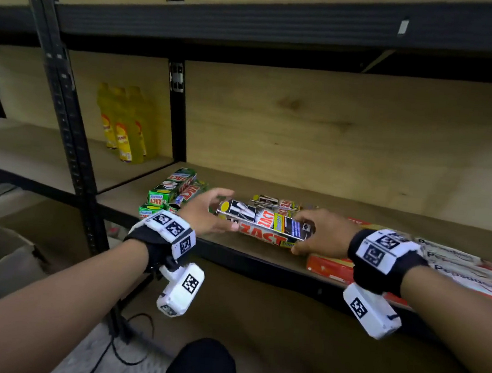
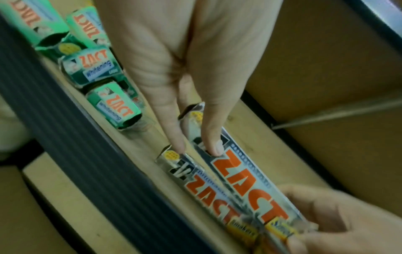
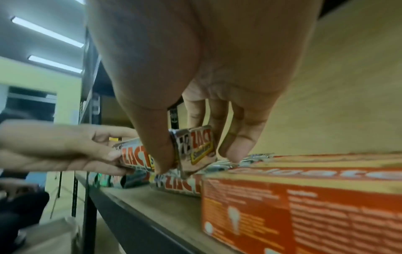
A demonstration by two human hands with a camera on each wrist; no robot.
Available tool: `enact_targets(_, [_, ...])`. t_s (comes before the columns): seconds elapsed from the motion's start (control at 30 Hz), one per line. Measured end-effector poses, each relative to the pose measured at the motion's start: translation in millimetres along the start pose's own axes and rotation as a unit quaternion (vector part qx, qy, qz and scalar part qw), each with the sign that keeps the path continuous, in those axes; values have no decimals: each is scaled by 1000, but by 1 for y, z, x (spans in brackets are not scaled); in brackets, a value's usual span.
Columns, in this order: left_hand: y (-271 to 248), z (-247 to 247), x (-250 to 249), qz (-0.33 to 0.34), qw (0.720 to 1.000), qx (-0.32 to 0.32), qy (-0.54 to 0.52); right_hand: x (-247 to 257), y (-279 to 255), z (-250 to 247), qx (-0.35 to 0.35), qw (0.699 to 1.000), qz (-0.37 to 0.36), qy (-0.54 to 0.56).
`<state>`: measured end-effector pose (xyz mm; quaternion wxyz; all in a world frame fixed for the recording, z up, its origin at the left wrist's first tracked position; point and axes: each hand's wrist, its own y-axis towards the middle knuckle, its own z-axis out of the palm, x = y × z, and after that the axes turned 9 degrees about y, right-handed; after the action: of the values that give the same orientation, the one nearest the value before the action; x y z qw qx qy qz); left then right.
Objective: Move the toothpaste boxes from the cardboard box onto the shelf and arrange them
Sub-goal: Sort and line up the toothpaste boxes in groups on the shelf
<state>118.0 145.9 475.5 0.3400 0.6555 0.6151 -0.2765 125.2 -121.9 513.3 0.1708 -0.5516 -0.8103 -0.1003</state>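
Observation:
Both hands hold one silver-and-black ZACT toothpaste box (image 1: 265,221) by its ends, just above the wooden shelf board (image 1: 369,208). My left hand (image 1: 222,211) pinches the left end (image 2: 250,185) between thumb and fingers (image 2: 215,147). My right hand (image 1: 305,236) pinches the right end (image 3: 195,146) between thumb (image 3: 156,154) and fingers. A second silver ZACT box (image 1: 267,238) lies on the shelf right under and in front of it, and another silver box (image 1: 276,202) lies behind. The cardboard box (image 1: 6,255) is partly in view at lower left.
Green ZACT boxes (image 1: 171,186) are stacked on the shelf to the left, close to my left hand. Red toothpaste boxes (image 1: 329,266) lie to the right under my right wrist. Yellow bottles (image 1: 126,127) stand in the neighbouring bay. The black shelf edge (image 1: 233,251) runs in front.

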Motion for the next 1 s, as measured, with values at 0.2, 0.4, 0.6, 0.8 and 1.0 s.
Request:
enact_targets(0.2, [3,22,12,13,984,-20,175,-6,6,23,-11,999,5,-48])
enact_targets(0.4, [11,20,20,35,977,16,208,-7,11,25,-12,998,8,-55])
enact_targets(0.6, [16,16,20,48,975,55,209,-9,14,21,0,999,-12,-53])
enact_targets(0.8, [19,14,15,58,957,46,281,1,22,16,17,996,-8,-90])
enact_targets(1.0, [20,-18,6,81,941,16,328,34,42,23,-5,1000,0,-31])
